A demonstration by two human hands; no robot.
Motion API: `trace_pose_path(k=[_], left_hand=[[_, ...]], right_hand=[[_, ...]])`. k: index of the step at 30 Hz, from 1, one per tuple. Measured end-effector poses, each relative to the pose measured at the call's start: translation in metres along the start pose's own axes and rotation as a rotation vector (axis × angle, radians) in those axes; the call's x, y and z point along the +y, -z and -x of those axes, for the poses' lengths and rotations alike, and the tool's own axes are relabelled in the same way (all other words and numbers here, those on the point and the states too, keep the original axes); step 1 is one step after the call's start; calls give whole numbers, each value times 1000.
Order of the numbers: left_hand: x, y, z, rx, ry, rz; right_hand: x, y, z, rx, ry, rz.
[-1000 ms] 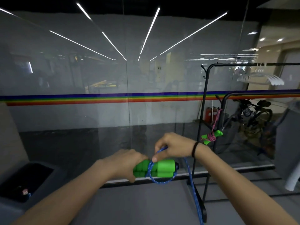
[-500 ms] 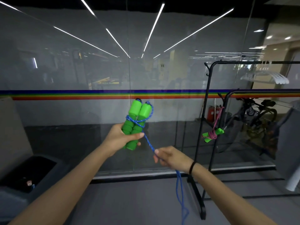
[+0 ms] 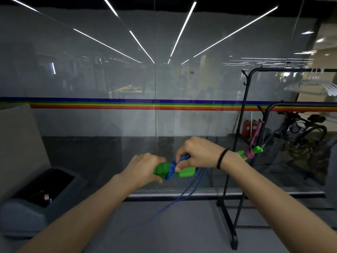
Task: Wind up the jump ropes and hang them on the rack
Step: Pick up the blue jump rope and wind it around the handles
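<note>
As far as can be counted, shows two jump ropes. Grips two green handles at centre frame with the left hand, fingers curled round their left end. Pinches a loop of the blue rope just above them with the right hand. Shows several blue turns round the handles, with loose strands trailing to lower centre, too blurred to count. Finds the pink rope, wound on green handles, hanging on the black rack at right, partly behind the right wrist. Counts two rack rails, cut off at the right edge. Cannot read the small item in the one dark bin, lower left
</note>
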State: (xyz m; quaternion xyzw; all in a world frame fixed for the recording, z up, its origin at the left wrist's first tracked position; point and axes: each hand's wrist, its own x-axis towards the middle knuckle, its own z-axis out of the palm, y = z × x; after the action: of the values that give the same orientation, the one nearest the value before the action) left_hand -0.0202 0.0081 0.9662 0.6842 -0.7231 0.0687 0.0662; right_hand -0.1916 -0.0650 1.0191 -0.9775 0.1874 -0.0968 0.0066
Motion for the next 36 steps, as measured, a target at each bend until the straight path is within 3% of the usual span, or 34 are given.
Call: trace_pose_path(k=[3,6,9,11,12,15,18,20,22,26,31,36], left_hand=[[3,11,3,-120,-146,-41],[-5,17,9,-194,-239,130],[-8,15,16,-153,-245,650],[-8,14,17,-58,-207,974],[-8,12,16,16,-176,1083],[-13,11,8,228,-19,1291],[-22,6,1,313,175,1338],[-28,-1,-2,304,237,1162],[-30,-9,-3,255,245,801],[-18,-22,-8,90,111,338],[10,-22,-4,-60,-96,71],[16,-1,-5,-182,-217,13]], right_hand=[[4,2,-14,-21,43,-96],[15,-8,-22,-56,46,-444],[18,-19,-15,-41,49,-960],[19,-29,-9,-163,126,-1397],[17,-36,-9,-163,142,-1451],[18,-64,-3,96,-184,-1017],[15,-72,6,31,-211,-779],[5,-64,12,-76,-168,-578],[-2,-56,15,-156,-97,-286],[-16,-51,16,-267,-58,104],[-19,-30,8,-257,11,179],[-2,-20,-5,-141,24,-12]])
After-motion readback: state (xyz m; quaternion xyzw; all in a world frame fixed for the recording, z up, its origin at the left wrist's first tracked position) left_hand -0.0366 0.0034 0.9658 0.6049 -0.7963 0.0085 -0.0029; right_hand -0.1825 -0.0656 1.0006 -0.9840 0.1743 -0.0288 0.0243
